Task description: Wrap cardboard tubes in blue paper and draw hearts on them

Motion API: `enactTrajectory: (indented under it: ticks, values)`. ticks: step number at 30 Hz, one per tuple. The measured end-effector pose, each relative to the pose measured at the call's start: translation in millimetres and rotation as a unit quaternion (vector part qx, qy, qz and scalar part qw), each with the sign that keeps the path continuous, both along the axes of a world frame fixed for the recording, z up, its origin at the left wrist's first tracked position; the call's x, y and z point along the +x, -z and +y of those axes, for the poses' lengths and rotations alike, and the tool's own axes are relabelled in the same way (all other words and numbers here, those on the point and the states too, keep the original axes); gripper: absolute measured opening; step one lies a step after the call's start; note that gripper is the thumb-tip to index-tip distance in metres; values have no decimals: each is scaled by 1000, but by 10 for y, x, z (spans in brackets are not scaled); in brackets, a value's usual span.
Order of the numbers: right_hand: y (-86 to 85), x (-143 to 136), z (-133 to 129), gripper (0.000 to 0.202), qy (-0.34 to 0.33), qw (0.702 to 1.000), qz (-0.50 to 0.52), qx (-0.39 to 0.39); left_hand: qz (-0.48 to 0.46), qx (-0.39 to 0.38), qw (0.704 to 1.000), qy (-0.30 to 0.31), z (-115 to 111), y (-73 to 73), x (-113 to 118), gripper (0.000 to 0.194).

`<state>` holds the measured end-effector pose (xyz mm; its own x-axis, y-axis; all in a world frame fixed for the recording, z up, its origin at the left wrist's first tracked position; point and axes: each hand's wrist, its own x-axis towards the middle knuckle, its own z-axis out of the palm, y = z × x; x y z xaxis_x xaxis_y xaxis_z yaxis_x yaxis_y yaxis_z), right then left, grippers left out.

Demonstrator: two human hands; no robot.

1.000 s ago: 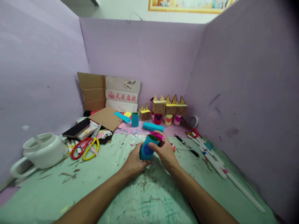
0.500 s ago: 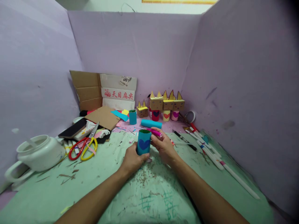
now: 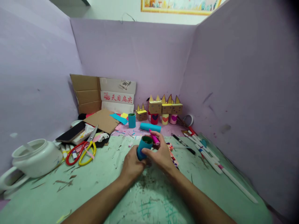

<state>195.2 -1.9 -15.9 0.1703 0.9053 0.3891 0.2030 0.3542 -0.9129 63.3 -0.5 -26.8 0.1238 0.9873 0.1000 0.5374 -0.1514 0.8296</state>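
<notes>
My left hand (image 3: 133, 165) is wrapped round a blue cardboard tube (image 3: 143, 151), which leans with its dark green open end up. The fingers and thumb of my right hand (image 3: 161, 155) press on the tube's right side. Between that hand's fingers is a magenta marker cap (image 3: 154, 137), its hollow end toward me. Part of the tube's front lies behind the right thumb. A small patterned piece (image 3: 173, 155) shows just right of my right hand, partly covered. Beyond the hands lies a blue roll (image 3: 150, 127), and a shorter blue tube (image 3: 132, 120) stands left of it.
Scissors (image 3: 87, 153) and a white pot (image 3: 37, 158) lie at left, below a phone (image 3: 71, 132) and cardboard (image 3: 102, 120). Box-headed cat figures (image 3: 155, 107) stand at the back. A black pen (image 3: 183, 143) and several white markers (image 3: 209, 157) lie right. Purple panels surround the table.
The blue tube has tilted and turned, so its heart no longer shows. My right hand has moved onto the tube with the magenta cap still in its fingers. The view has tipped slightly upward.
</notes>
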Motion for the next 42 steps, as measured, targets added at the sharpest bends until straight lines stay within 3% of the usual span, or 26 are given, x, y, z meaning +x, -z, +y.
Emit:
enactTrajectory:
  ticks: [4, 11, 16, 19, 22, 29, 35, 38, 42]
  values:
    - [-9, -54, -53, 61, 47, 996, -71, 16, 15, 12, 1000, 24, -9, 10, 5, 24]
    - [-41, 5, -38, 61, 11, 996, -90, -12, -30, -21, 998, 51, 25, 2, -52, 43]
    - [-26, 81, -5, 57, -21, 994, -101, -19, -30, -18, 994, 104, 30, 60, -275, 60]
    - [-6, 120, 11, 58, -36, 993, -113, -11, 6, -19, 998, 66, 77, 73, -462, 65]
    - [16, 115, 24, 58, -44, 991, -128, -9, 18, 44, 998, 40, 149, 52, -588, 54]
    - [15, 58, 31, 58, -47, 994, -100, -22, 7, 133, 991, -17, 201, -45, -588, 33]
    - [-20, 118, 30, 58, -17, 994, -101, -33, 7, 170, 978, -121, 313, -136, -634, 23]
    - [8, 120, 35, 62, -31, 993, -101, -51, 1, 105, 993, -59, 307, -218, -602, 23]
    - [75, 115, 36, 66, -43, 992, -93, -69, 19, 33, 994, 103, 189, -511, -592, 28]
